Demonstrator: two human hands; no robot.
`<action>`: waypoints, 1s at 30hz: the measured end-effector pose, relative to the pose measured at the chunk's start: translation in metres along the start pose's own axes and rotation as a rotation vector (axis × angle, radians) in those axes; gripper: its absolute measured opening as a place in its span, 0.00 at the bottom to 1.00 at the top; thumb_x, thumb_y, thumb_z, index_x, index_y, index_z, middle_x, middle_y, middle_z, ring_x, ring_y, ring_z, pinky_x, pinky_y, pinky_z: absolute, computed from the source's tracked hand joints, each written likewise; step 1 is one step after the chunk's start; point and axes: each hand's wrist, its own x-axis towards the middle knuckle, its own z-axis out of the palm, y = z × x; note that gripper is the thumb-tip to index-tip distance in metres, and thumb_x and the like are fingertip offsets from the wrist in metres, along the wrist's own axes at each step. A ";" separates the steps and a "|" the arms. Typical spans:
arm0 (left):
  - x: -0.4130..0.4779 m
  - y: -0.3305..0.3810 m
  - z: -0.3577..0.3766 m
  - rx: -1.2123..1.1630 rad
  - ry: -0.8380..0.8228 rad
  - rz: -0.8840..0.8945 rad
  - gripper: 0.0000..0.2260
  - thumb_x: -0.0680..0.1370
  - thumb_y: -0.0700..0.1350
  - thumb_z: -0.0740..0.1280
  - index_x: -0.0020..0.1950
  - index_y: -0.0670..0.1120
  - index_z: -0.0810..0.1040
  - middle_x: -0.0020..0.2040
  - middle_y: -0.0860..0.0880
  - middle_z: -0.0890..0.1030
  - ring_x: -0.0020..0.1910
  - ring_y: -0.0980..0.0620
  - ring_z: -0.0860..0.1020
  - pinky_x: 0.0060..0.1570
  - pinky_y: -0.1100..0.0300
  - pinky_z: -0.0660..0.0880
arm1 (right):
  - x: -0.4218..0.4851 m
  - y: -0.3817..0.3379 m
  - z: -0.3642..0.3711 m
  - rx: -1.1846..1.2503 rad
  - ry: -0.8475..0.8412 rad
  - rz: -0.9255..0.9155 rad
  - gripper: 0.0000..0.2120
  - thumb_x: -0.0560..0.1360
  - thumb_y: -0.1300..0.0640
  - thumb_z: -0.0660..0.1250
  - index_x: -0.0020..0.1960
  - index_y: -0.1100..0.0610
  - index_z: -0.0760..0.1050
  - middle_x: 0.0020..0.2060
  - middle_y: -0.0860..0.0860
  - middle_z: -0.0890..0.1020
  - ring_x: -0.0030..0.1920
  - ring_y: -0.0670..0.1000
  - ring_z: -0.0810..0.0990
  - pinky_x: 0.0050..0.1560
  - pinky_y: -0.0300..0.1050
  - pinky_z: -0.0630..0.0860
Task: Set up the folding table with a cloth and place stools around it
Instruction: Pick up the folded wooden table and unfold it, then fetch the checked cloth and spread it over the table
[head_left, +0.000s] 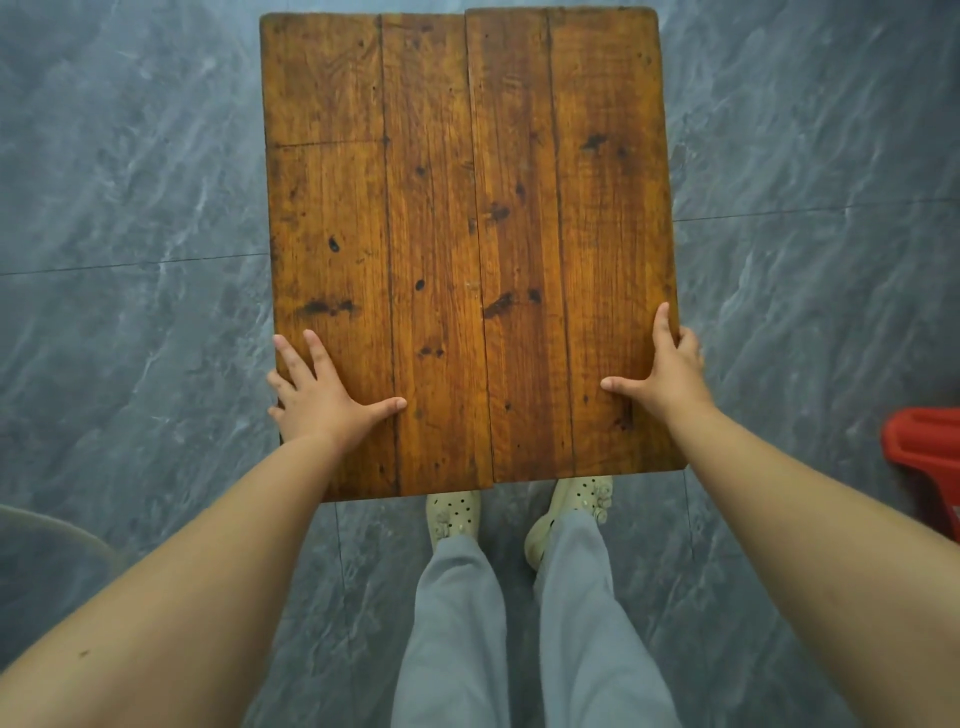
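Observation:
The folding table (467, 182) shows its brown wooden top, made of two halves that meet at a seam down the middle, the right half sitting slightly farther from me. No cloth lies on it. My left hand (317, 395) grips its left edge near the front corner, thumb flat on the top and fingers partly over the side. My right hand (667, 374) holds the right edge the same way, thumb pointing inward. The table's legs are hidden beneath the top.
Grey marbled floor tiles (130, 208) surround the table. A red plastic stool (930, 457) pokes in at the right edge. A pale curved object (52, 530) sits at the lower left. My feet in perforated pale shoes (454, 514) stand just under the table's near edge.

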 end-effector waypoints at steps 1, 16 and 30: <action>-0.002 -0.001 -0.001 -0.007 0.003 0.000 0.60 0.61 0.72 0.69 0.75 0.50 0.31 0.76 0.45 0.32 0.75 0.36 0.43 0.70 0.36 0.54 | -0.001 0.000 0.000 0.004 -0.002 0.000 0.57 0.65 0.44 0.76 0.76 0.45 0.35 0.75 0.54 0.51 0.75 0.59 0.53 0.71 0.62 0.60; -0.011 0.018 0.003 -0.006 0.019 -0.042 0.55 0.66 0.70 0.67 0.77 0.49 0.36 0.77 0.44 0.36 0.76 0.40 0.39 0.71 0.36 0.45 | -0.006 -0.003 -0.020 -0.160 0.039 -0.116 0.49 0.71 0.39 0.68 0.78 0.52 0.39 0.77 0.56 0.45 0.76 0.59 0.48 0.72 0.59 0.55; -0.166 0.169 -0.208 0.374 0.493 0.887 0.34 0.77 0.67 0.43 0.78 0.50 0.50 0.79 0.49 0.49 0.77 0.46 0.45 0.74 0.41 0.47 | -0.177 -0.059 -0.221 -0.081 0.489 -0.507 0.37 0.77 0.38 0.53 0.77 0.59 0.51 0.77 0.55 0.54 0.77 0.54 0.50 0.75 0.51 0.51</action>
